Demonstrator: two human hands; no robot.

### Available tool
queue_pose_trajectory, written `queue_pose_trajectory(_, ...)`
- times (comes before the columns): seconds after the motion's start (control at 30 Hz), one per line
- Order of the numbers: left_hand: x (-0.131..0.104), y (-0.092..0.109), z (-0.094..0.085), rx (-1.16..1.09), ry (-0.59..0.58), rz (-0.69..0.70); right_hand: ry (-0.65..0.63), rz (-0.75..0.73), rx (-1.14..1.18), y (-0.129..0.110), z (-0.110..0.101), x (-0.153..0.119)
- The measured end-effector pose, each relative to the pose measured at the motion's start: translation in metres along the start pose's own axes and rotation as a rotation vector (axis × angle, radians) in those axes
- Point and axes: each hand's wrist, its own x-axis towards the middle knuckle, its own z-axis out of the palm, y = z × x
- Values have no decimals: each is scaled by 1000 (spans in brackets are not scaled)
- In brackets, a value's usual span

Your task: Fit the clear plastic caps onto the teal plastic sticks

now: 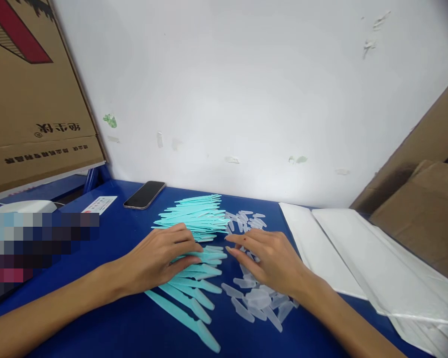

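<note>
My left hand (168, 253) is closed, thumb and fingers pinching the handle of a teal eyebrow razor (213, 255) whose capped end points right. Several more teal razors (194, 323) lie fanned out below it, some with whitish caps over their blades. A dense pile of razors (194, 211) lies just beyond the hand. My right hand (269, 256) hovers by the held razor's tip; thumb and index finger are slightly apart, with nothing visible between them. Beneath and around it are loose translucent blade caps (259, 298), partly hidden by the hand.
White padded sleeves (388, 258) lie stacked on the right of the blue table (108, 328). A phone (145, 194) and a card (100, 204) rest at the back left. Cardboard boxes (33, 94) stand at both sides, and a white wall (246, 89) closes off the back.
</note>
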Motion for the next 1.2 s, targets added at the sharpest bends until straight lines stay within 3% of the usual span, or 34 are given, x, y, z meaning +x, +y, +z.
queue_pose_trajectory(0.17, -1, 6, -2, -43, -131, -56, -1, 12, -39, -1, -1, 1)
queue_pose_trajectory(0.3, 1, 2, -5, -13, -96, -109, -28, 61, -77, 1, -3, 3)
queue_pose_trajectory(0.43, 1, -12, -7, 79, -69, -178, -172, 115, -164, 10, -7, 4)
queue_pose_trajectory(0.63, -4, -30, -3, 211, -119, -229, -273, 121, -133, 25, -13, 1)
queue_pose_trajectory(1.2, -4, -33, 1, 270, -132, -232, -244, 97, -65, 16, 7, 2)
